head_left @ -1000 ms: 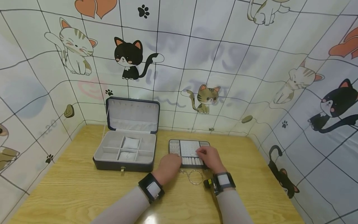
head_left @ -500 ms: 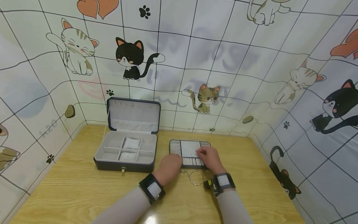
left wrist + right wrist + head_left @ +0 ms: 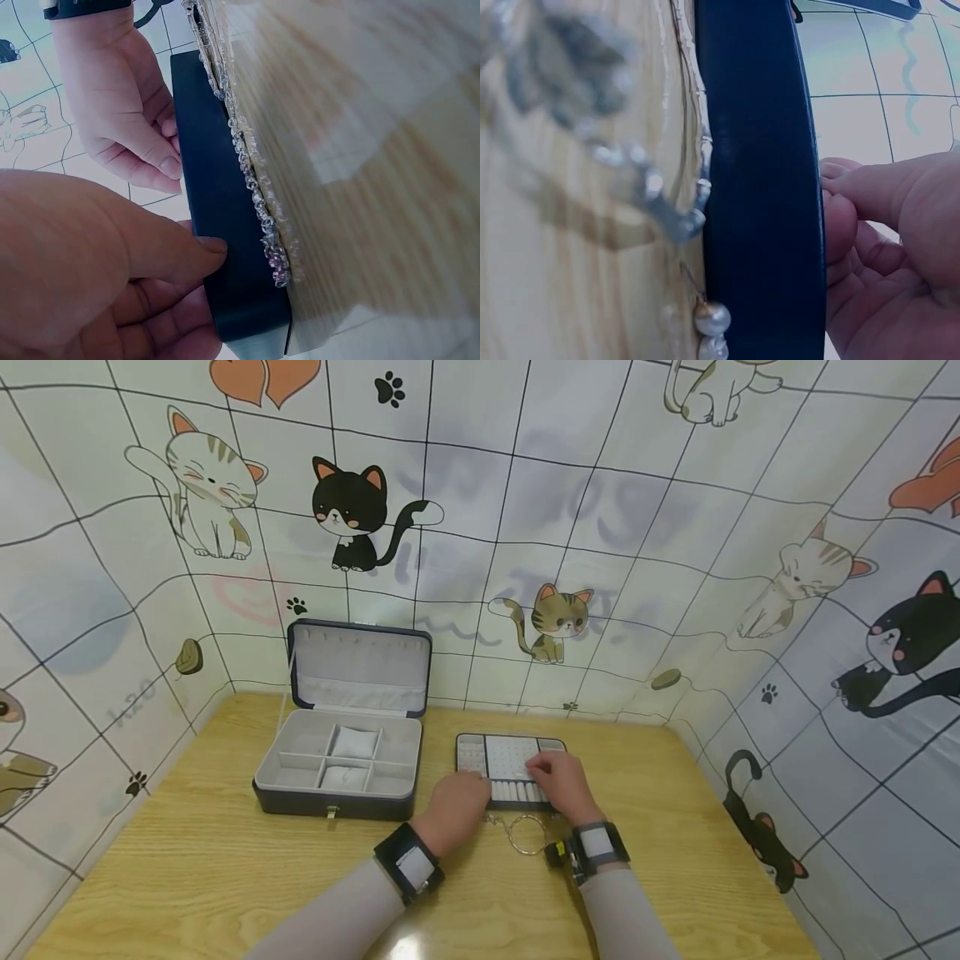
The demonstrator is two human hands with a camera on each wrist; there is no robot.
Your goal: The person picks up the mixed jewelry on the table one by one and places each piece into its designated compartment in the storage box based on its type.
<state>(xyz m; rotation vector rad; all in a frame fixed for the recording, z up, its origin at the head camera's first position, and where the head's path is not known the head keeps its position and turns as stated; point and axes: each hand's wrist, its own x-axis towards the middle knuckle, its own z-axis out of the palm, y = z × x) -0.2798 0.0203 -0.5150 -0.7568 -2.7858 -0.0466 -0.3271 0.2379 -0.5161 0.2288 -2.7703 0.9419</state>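
Observation:
In the head view a dark, shallow jewelry tray lies on the table, with a pale panel and a row of ring rolls. My left hand grips its near left corner; in the left wrist view the thumb presses the dark side wall and fingers curl by the end. My right hand is over the tray's right part, thumb and index tips together at the panel. Its curled fingers show behind the wall in the right wrist view; anything tiny between the tips is hidden.
Left of the tray stands an open jewelry box holding small white cushions. Before the tray lie a thin bangle, a sparkling chain and a pearl piece. Cat-print cloth hangs behind the table.
Both hands and the tray keep their places relative to each other. Only the head view has shifted very slightly.

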